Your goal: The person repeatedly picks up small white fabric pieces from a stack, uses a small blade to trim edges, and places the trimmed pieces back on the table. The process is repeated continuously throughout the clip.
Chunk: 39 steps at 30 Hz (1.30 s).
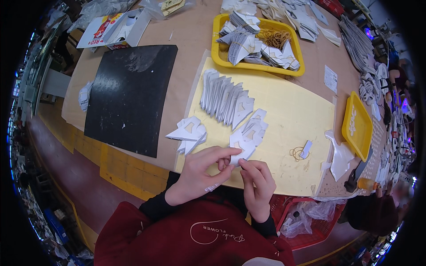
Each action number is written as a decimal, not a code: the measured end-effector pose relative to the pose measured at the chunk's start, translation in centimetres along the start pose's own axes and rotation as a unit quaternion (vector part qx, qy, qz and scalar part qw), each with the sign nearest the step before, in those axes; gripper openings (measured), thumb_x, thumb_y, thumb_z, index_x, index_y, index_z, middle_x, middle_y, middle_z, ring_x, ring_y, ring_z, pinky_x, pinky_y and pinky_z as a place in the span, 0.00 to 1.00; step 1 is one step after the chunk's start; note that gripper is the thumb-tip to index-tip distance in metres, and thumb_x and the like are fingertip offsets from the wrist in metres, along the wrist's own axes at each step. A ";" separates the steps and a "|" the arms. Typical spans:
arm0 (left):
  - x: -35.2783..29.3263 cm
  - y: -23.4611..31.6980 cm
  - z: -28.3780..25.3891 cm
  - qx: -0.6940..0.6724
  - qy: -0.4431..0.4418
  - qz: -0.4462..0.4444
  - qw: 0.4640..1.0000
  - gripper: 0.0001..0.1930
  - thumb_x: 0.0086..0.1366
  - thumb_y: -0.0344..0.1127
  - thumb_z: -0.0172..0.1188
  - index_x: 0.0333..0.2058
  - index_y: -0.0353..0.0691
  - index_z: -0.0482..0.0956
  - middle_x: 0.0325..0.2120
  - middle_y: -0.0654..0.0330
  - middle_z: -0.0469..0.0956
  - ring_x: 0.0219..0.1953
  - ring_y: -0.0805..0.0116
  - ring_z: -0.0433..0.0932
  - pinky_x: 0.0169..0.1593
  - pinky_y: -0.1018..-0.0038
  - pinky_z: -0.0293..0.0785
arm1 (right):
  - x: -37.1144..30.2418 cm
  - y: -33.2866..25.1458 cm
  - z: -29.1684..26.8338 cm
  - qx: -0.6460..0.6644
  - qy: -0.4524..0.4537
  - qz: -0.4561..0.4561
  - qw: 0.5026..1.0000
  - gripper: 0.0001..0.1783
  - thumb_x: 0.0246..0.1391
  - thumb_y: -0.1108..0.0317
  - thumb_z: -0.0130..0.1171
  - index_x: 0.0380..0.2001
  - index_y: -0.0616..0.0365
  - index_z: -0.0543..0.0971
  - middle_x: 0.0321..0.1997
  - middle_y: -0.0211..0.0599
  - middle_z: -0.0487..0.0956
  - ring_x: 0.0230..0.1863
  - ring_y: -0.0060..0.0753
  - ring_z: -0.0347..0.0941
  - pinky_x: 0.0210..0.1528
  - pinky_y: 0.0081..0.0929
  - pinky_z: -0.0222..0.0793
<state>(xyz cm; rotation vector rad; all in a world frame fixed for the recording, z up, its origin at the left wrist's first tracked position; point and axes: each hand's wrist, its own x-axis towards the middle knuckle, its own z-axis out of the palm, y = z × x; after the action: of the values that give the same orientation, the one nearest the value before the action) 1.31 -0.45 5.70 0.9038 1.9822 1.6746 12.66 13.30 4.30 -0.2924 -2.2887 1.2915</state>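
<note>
My left hand (202, 172) pinches a small white cut piece (234, 160) with a beige patch between thumb and forefinger. On its near right edge, the thumb and forefinger of my right hand (258, 185) are closed as well. Just beyond lie similar white pieces (254, 128), overlapping in a short fan. A long row of such pieces (224, 98) leans together farther off. Left of the fan is a loose pile of pointed white pieces (191, 132). All rest on a pale yellow board (288, 108), partly overhanging its left edge at the loose pile.
A black mat (128, 97) lies to the left, a carton (128, 33) behind it. Bundled pieces and rubber bands fill a yellow tray (302, 66). Loose rubber bands (296, 155) lie right, near another yellow tray (360, 133). A red basket (319, 232) stands below the table edge.
</note>
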 end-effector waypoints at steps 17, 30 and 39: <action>0.1 -1.3 0.4 -0.022 0.023 -0.057 0.998 0.21 0.56 0.18 0.63 0.50 0.37 0.80 0.27 0.64 0.75 0.28 0.77 0.73 0.35 0.79 0.73 | -0.3 -1.3 -0.4 0.103 -0.089 -0.024 0.990 0.19 0.52 0.85 0.60 0.47 0.57 0.83 0.36 0.39 0.78 0.29 0.30 0.75 0.29 0.23 0.69; 0.2 -2.4 1.1 0.037 -0.059 -0.047 0.996 0.18 0.60 0.23 0.64 0.51 0.36 0.80 0.29 0.61 0.76 0.28 0.76 0.74 0.37 0.78 0.73 | 0.8 0.7 -1.8 -0.018 0.009 0.105 0.994 0.12 0.49 0.81 0.64 0.38 0.59 0.83 0.30 0.39 0.78 0.26 0.36 0.75 0.29 0.27 0.71; -1.2 -4.1 1.1 0.296 -0.066 0.035 0.952 0.19 0.56 0.40 0.69 0.48 0.49 0.82 0.32 0.65 0.71 0.37 0.65 0.70 0.45 0.68 0.65 | -0.1 3.1 -1.9 -0.110 -0.132 0.074 0.982 0.05 0.51 0.72 0.67 0.31 0.59 0.82 0.26 0.35 0.78 0.24 0.36 0.75 0.27 0.29 0.69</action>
<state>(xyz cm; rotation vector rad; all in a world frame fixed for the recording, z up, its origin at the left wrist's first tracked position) 2.03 -0.78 1.39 1.2558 2.4209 1.0100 13.56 16.28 2.50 -0.3933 -2.6887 1.2078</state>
